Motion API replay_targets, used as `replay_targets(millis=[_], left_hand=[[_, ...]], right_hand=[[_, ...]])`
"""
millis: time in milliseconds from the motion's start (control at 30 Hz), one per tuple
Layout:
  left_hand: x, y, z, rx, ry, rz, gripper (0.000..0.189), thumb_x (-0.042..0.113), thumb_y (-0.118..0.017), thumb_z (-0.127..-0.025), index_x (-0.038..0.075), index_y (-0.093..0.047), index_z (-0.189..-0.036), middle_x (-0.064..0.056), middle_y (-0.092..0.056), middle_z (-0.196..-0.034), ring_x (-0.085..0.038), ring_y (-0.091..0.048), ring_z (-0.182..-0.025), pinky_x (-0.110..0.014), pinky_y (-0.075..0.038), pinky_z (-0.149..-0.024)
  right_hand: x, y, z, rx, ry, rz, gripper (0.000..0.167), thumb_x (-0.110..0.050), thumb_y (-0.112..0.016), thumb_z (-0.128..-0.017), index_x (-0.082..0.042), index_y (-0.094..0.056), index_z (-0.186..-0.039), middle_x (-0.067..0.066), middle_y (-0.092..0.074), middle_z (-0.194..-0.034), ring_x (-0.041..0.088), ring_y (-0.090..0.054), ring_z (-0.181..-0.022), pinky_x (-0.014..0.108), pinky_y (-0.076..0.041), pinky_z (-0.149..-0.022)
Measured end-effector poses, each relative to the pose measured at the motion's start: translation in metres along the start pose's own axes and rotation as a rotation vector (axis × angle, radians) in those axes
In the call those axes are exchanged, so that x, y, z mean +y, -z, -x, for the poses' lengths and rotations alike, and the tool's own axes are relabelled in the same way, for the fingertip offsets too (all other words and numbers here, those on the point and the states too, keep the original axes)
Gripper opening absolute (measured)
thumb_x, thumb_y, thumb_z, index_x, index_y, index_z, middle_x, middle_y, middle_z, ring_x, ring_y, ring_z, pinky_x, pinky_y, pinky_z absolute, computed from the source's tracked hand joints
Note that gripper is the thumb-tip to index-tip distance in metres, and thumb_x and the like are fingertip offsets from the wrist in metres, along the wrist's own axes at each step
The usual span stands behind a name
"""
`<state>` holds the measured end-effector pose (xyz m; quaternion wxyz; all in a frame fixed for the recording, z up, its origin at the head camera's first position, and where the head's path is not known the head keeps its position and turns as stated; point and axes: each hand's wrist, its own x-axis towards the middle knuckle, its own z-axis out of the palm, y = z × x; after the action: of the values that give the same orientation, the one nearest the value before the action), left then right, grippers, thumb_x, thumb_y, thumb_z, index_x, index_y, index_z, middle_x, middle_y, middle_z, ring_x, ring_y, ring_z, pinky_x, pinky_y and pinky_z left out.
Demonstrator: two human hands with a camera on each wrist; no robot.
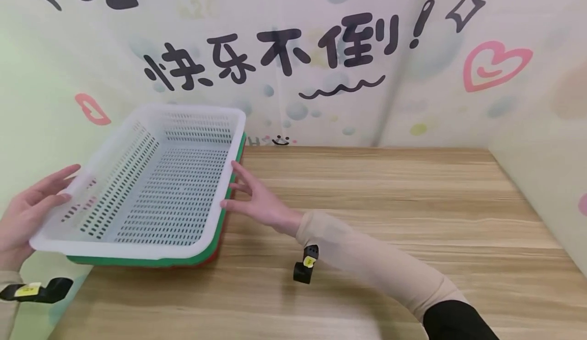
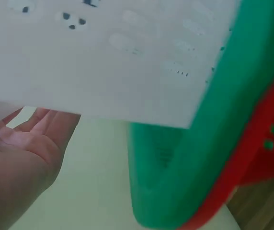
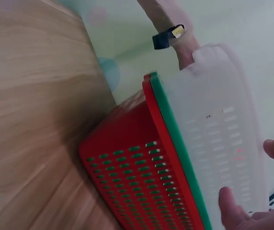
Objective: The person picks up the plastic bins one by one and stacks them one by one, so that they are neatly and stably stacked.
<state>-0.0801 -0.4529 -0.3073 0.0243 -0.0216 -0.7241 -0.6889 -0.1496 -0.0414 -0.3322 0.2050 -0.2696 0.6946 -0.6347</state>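
A white plastic basket (image 1: 183,187) with slotted walls and floor sits raised and tilted over a green basket (image 2: 194,191), which is nested in a red basket (image 3: 122,124). My left hand (image 1: 32,207) holds the white basket's left side, thumb near the rim and fingers on the outside. In the left wrist view, part of that hand is hidden behind the white wall. On the opposite side, my right hand (image 1: 257,197) holds the white rim with fingers spread, thumb and forefinger at its edge and another finger beneath. Inside the white basket nothing lies.
The stack stands at the left of a wood-grain table (image 1: 390,228). A printed wall covering (image 1: 284,105) rises behind it, and a pale green wall (image 1: 36,100) is close on the left. Another wall (image 1: 550,177) borders the table's right side.
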Motion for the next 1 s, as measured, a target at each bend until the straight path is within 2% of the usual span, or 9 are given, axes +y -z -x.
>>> replay_targets(millis=[67,133,233,300,367,433,567,700,1000], left_hand=[[-0.002,-0.004,0.000,0.026,-0.008,-0.134,0.054,-0.003,-0.043,-0.100,0.028,-0.048,-0.143,0.023,-0.061,-0.109,-0.003,-0.066,-0.079,-0.027,-0.056,-0.051],[-0.005,-0.006,0.000,0.028,-0.006,-0.319,0.053,0.002,-0.045,-0.101,0.027,-0.042,-0.147,0.028,-0.056,-0.114,0.007,-0.060,-0.089,-0.018,-0.054,-0.064],[-0.008,-0.008,0.000,0.017,-0.005,-0.588,0.055,0.012,-0.045,-0.103,0.025,-0.029,-0.153,0.025,-0.046,-0.130,0.016,-0.047,-0.103,-0.007,-0.041,-0.084],[-0.009,-0.010,0.000,0.001,-0.014,-0.670,0.055,0.016,-0.044,-0.104,0.023,-0.023,-0.155,0.022,-0.039,-0.136,0.019,-0.039,-0.107,-0.001,-0.029,-0.090],[-0.006,-0.012,-0.001,-0.011,-0.029,-0.668,0.054,0.016,-0.044,-0.104,0.023,-0.025,-0.155,0.022,-0.040,-0.137,0.019,-0.039,-0.108,-0.001,-0.029,-0.091],[-0.003,-0.017,-0.003,-0.031,-0.059,-0.642,0.053,0.012,-0.045,-0.103,0.022,-0.029,-0.153,0.026,-0.043,-0.130,0.019,-0.041,-0.108,-0.002,-0.030,-0.090],[0.004,-0.032,-0.009,-0.112,-0.096,-0.586,0.053,0.005,-0.045,-0.102,0.022,-0.036,-0.150,0.027,-0.048,-0.126,0.015,-0.046,-0.109,-0.004,-0.035,-0.084],[0.007,-0.050,-0.014,-0.151,-0.104,-0.585,0.051,0.006,-0.046,-0.102,0.023,-0.038,-0.149,0.028,-0.049,-0.125,0.015,-0.046,-0.109,-0.006,-0.037,-0.080],[0.013,-0.087,-0.027,-0.159,-0.143,-0.583,0.046,0.008,-0.049,-0.101,0.014,-0.042,-0.146,0.026,-0.052,-0.126,0.012,-0.048,-0.111,-0.007,-0.039,-0.083]], right_hand=[[0.003,0.007,0.000,-0.010,0.006,0.060,0.084,-0.013,-0.068,-0.090,-0.016,-0.016,-0.156,0.002,-0.023,-0.158,0.022,-0.033,-0.138,0.038,-0.040,-0.103],[0.007,0.015,0.002,-0.015,0.023,0.133,0.084,-0.014,-0.069,-0.090,-0.014,-0.016,-0.156,0.004,-0.020,-0.158,0.024,-0.028,-0.140,0.038,-0.039,-0.104],[0.013,0.029,0.006,-0.002,0.027,0.190,0.084,-0.015,-0.069,-0.090,-0.013,-0.015,-0.155,0.006,-0.017,-0.159,0.026,-0.022,-0.142,0.036,-0.038,-0.105],[0.015,0.040,0.009,0.011,0.027,0.204,0.083,-0.014,-0.068,-0.091,-0.011,-0.016,-0.155,0.008,-0.016,-0.159,0.028,-0.020,-0.143,0.037,-0.037,-0.106],[0.018,0.050,0.012,0.023,0.019,0.209,0.080,-0.015,-0.067,-0.092,-0.009,-0.019,-0.154,0.009,-0.017,-0.159,0.030,-0.021,-0.143,0.038,-0.036,-0.107],[0.021,0.059,0.015,0.034,0.016,0.218,0.077,-0.016,-0.067,-0.092,-0.008,-0.021,-0.154,0.009,-0.018,-0.158,0.032,-0.021,-0.142,0.039,-0.035,-0.108],[0.027,0.074,0.023,0.060,0.000,0.227,0.074,-0.018,-0.066,-0.093,-0.009,-0.024,-0.153,0.009,-0.020,-0.158,0.033,-0.021,-0.142,0.039,-0.032,-0.110],[0.034,0.088,0.033,0.086,-0.028,0.249,0.071,-0.018,-0.066,-0.093,-0.010,-0.027,-0.152,0.007,-0.022,-0.157,0.031,-0.022,-0.142,0.040,-0.029,-0.111],[0.047,0.120,0.058,0.231,0.049,0.412,0.069,-0.011,-0.069,-0.089,-0.002,-0.034,-0.148,0.018,-0.029,-0.153,0.041,-0.030,-0.136,0.051,-0.029,-0.110]])
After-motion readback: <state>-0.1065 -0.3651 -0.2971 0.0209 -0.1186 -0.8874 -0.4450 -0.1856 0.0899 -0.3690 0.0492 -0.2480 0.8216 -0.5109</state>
